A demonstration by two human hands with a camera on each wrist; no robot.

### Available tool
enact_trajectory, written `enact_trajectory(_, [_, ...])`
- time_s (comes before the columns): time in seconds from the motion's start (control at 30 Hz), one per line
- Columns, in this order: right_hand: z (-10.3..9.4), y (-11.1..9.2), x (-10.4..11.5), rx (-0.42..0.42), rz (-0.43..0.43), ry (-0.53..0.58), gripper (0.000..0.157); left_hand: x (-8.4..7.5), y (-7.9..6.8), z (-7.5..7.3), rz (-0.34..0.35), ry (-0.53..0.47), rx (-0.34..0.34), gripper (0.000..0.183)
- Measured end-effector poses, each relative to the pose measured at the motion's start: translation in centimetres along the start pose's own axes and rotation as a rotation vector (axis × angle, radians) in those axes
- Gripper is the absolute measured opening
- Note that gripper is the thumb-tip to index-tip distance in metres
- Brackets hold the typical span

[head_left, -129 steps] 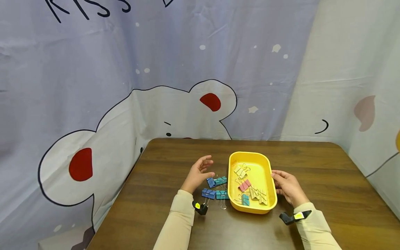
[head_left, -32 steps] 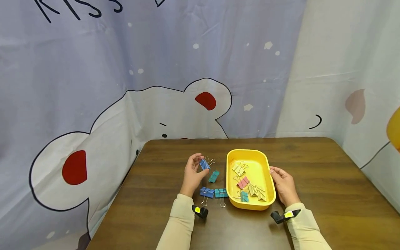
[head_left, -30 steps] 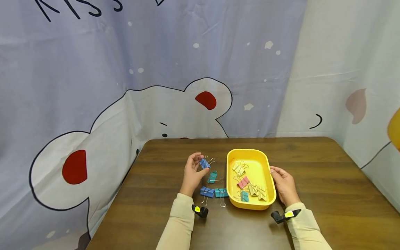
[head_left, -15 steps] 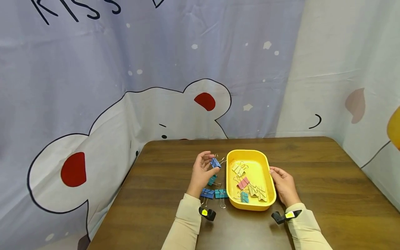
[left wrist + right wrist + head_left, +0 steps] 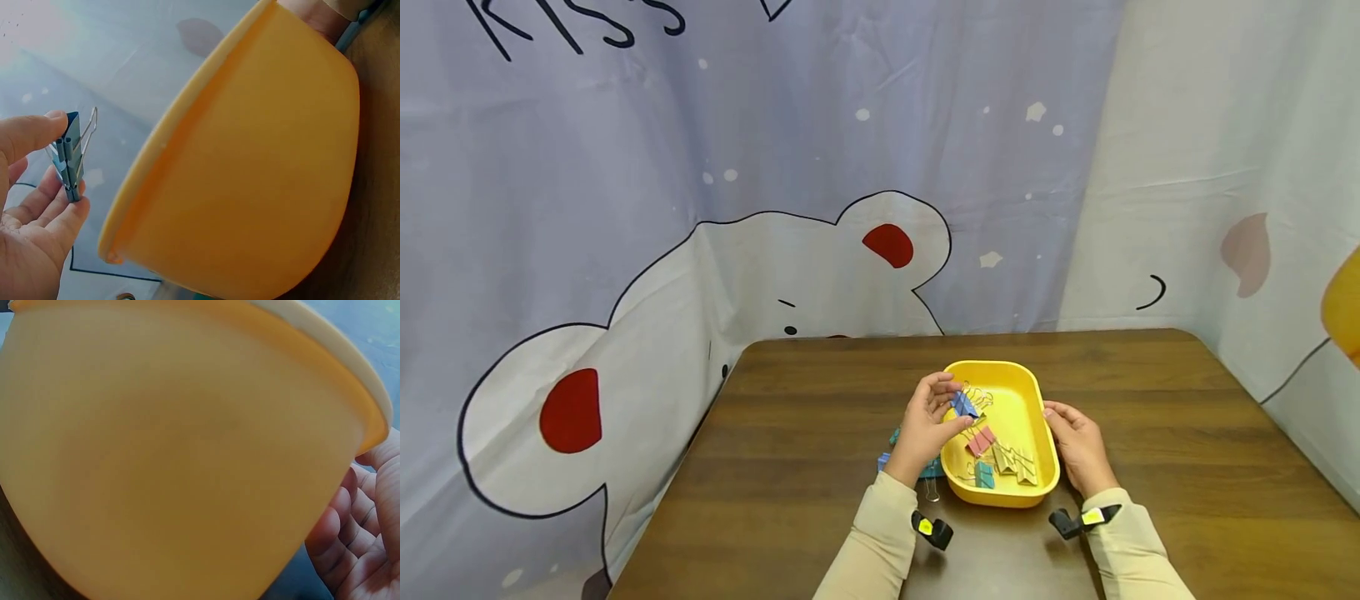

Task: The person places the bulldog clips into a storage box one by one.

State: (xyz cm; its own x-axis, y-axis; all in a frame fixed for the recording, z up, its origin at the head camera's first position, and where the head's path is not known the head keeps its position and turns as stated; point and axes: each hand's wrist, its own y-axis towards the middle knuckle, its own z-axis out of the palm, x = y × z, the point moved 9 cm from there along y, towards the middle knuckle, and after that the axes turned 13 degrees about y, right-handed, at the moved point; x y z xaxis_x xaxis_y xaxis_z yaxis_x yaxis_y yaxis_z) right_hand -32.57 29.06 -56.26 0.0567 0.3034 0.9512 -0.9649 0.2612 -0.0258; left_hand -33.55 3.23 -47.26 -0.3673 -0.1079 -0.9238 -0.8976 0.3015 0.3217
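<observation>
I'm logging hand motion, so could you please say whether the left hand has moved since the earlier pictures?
Yes: against the table, the left hand has moved rightward in the head view, now overlapping the yellow tray.

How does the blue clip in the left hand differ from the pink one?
Colour: the blue clip is blue, the pink clip pink. State: the blue clip is pinched by the left hand, while the pink clip lies in the yellow tray. Both are binder clips with wire handles.

Yellow tray [image 5: 1018, 417], clips [image 5: 932, 470] on wooden table [image 5: 820, 417]
</observation>
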Motion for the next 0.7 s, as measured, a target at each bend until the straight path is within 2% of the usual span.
enact_trajectory(0.17, [0.1, 0.1, 0.1, 0.005, 0.0, 0.006, 0.053, 0.0, 0.0, 0.3, 0.013, -0.056, 0.02, 0.062])
enact_trajectory(0.27, [0.2, 0.1, 0.1, 0.012, 0.004, 0.011, 0.053, -0.1, 0.0, 0.0, 0.035, -0.104, 0.023, 0.06])
enact_trajectory(0.5, [0.2, 0.0, 0.1, 0.017, 0.011, 0.008, 0.053, 0.4, 0.1, -3.2, 0.02, -0.115, -0.093, 0.055])
enact_trajectory(0.7, [0.1, 0.0, -0.1, 0.019, 0.01, 0.018, 0.054, 2.0, 0.1, -5.5, -0.026, -0.095, -0.121, 0.051])
